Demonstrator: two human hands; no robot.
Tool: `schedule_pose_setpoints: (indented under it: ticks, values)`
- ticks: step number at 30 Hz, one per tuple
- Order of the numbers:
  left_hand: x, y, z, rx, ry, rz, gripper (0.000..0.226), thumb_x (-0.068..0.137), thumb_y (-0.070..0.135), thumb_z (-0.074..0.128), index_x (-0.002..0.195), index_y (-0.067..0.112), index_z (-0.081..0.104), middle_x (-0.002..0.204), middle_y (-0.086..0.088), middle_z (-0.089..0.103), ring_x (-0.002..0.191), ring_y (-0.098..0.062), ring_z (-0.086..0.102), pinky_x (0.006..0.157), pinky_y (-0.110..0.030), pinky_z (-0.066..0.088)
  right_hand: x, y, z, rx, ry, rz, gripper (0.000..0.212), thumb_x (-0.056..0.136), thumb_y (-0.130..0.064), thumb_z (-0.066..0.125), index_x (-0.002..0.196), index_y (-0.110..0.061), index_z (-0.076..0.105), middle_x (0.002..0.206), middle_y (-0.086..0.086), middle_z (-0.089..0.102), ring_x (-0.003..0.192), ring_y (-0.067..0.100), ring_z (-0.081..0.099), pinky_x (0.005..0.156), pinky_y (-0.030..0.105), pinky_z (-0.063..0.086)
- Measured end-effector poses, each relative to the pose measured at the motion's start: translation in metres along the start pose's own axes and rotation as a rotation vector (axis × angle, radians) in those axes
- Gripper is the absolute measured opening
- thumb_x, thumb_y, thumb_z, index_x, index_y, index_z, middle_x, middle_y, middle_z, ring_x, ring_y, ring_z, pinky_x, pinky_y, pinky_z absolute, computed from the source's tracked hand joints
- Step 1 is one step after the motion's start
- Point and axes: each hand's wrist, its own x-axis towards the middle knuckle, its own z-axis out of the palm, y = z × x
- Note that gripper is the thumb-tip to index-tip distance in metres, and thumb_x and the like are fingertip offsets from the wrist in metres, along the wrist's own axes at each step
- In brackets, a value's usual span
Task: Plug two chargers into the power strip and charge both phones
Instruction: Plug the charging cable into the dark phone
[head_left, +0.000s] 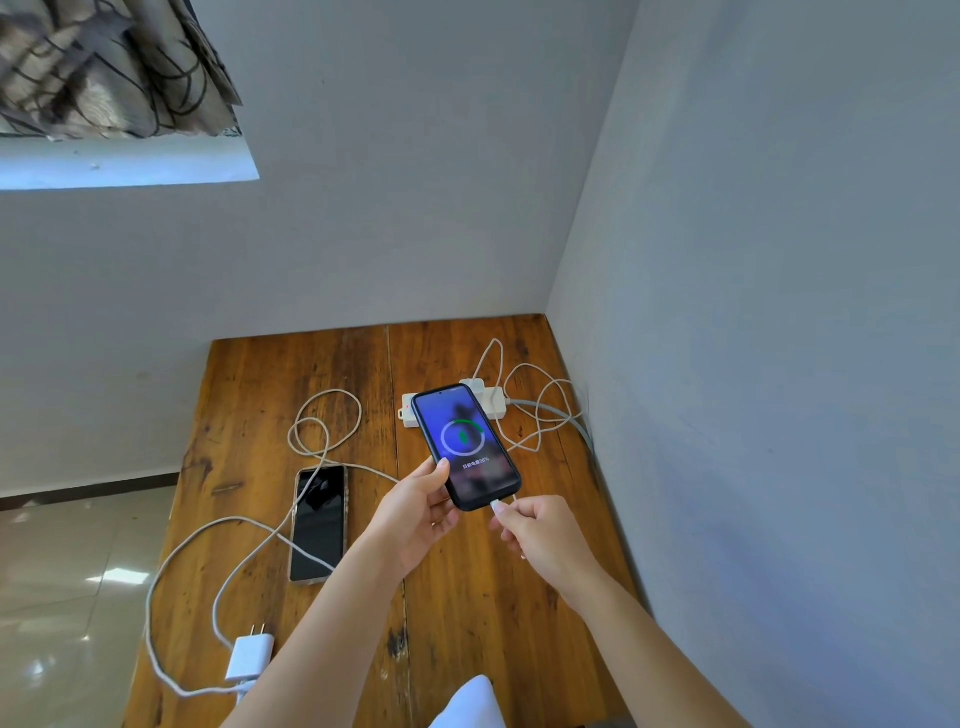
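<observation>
My left hand (415, 506) holds a dark-cased phone (467, 447) tilted above the wooden table (519, 613); its lit screen shows a green charging ring. My right hand (537, 532) pinches the white cable plug (496, 505) seated in the phone's bottom edge. That cable loops back to a white charger (474, 385) sitting in the white power strip (498, 402), partly hidden behind the phone. A second phone (318, 522) lies flat, screen dark, on the table's left. A second white charger (250, 657) lies loose near the front left, prongs bare, its cable (322, 431) crossing the flat phone.
The table stands in a room corner, with walls at the back and right. The strip's grey cord (563, 415) runs along the right wall. A tiled floor (78, 571) lies beyond the table's left edge. Something white (470, 701) shows at the bottom edge.
</observation>
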Motion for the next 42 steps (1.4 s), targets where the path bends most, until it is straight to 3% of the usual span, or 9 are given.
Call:
schedule_pose_setpoints:
  ticks: [25,42]
  values:
    - [-0.0009,0.0011,0.002,0.009,-0.006,-0.002,0.041,0.092,0.027,0.058,0.132,0.021,0.051,0.107,-0.011,0.069,0.087,-0.018,0.064,0.054,-0.022,0.052,-0.0011,0.0,0.0004,-0.007,0.017,0.019,0.035,0.094,-0.031,0.052,0.08,-0.005,0.071,0.071,0.004,0.064,0.071,0.011,0.059,0.069,0.021,0.045]
    - [0.0,0.0008,0.0031,0.035,-0.011,-0.013,0.042,0.093,0.025,0.057,0.134,0.02,0.05,0.104,-0.011,0.071,0.082,-0.016,0.064,0.055,-0.021,0.052,-0.0001,0.0009,-0.0013,0.019,0.001,0.038,0.033,0.094,-0.03,0.053,0.078,-0.007,0.071,0.067,0.0,0.062,0.07,0.011,0.058,0.069,0.023,0.044]
